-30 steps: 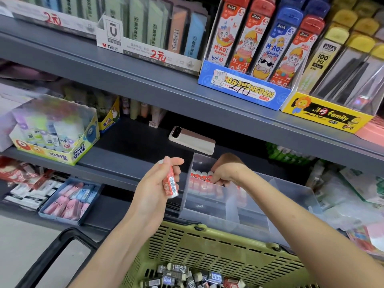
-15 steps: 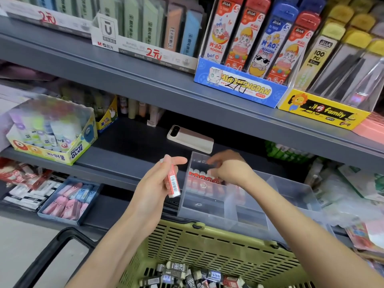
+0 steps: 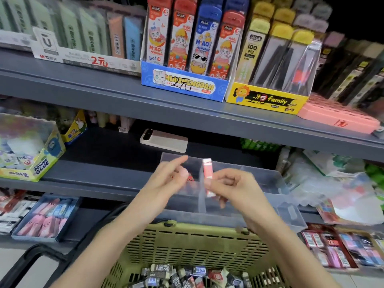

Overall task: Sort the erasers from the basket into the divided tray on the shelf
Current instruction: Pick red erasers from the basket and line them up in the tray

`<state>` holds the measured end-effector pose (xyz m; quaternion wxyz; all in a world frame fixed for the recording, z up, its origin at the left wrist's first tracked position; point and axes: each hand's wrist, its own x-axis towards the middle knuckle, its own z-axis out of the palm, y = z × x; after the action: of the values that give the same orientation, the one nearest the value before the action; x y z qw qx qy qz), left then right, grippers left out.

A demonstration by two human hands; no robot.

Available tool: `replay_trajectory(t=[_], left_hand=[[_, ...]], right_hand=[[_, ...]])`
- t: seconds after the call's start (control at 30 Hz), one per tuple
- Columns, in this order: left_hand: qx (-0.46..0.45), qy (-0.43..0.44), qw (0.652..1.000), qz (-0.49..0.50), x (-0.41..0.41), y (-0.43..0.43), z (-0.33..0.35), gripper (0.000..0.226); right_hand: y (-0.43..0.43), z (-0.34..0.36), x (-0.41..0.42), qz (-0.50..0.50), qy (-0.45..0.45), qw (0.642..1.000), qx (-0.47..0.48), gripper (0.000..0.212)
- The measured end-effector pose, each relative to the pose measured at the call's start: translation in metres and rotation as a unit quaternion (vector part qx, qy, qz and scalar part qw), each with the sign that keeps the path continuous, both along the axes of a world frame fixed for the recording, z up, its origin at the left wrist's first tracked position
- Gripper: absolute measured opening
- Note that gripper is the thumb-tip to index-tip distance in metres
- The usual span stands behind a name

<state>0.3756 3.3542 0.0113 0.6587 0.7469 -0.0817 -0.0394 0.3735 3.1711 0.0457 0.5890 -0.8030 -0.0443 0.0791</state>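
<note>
Head view: eraser (image 3: 208, 173) between right fingers (image 3: 218, 183).

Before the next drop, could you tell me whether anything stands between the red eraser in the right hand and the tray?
The right hand holds the red eraser upright above the tray, at its divider; the left hand hovers in front of the left compartment, partly in the way.

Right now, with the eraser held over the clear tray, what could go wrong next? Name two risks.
1. The right hand pinches the red eraser only by its lower half, with fingertips; it may slip and fall into the green basket below.
2. The eraser hangs almost on the divider of the divided tray, so it could land in the wrong compartment.
</note>
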Motion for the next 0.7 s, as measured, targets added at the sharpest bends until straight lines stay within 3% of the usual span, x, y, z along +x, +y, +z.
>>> replay_trajectory(t=[0.1,0.2,0.3,0.47,0.6,0.7], left_hand=[[0.203,-0.127,0.971,0.004,0.009,0.007,-0.002,0.034],[0.329,-0.171,0.929,-0.023,0.031,0.008,-0.004,0.027],[0.386,-0.156,0.905,-0.089,0.052,0.004,-0.004,0.028],[0.462,-0.088,0.861,-0.193,0.078,-0.011,-0.013,0.042],[0.523,-0.060,0.814,-0.247,0.086,-0.017,-0.021,0.055],[0.533,-0.042,0.804,-0.260,0.090,-0.016,-0.023,0.061]], right_hand=[[-0.044,-0.005,0.030,-0.132,-0.056,0.972,-0.186,0.023],[-0.055,-0.008,0.059,-0.097,-0.062,0.905,-0.409,0.042],[-0.046,-0.013,0.083,-0.038,-0.005,0.851,-0.524,0.048],[-0.029,-0.030,0.099,0.004,0.072,0.803,-0.592,0.027],[-0.029,-0.035,0.104,0.053,0.085,0.808,-0.580,0.025],[-0.034,-0.030,0.107,0.089,0.104,0.821,-0.554,0.031]])
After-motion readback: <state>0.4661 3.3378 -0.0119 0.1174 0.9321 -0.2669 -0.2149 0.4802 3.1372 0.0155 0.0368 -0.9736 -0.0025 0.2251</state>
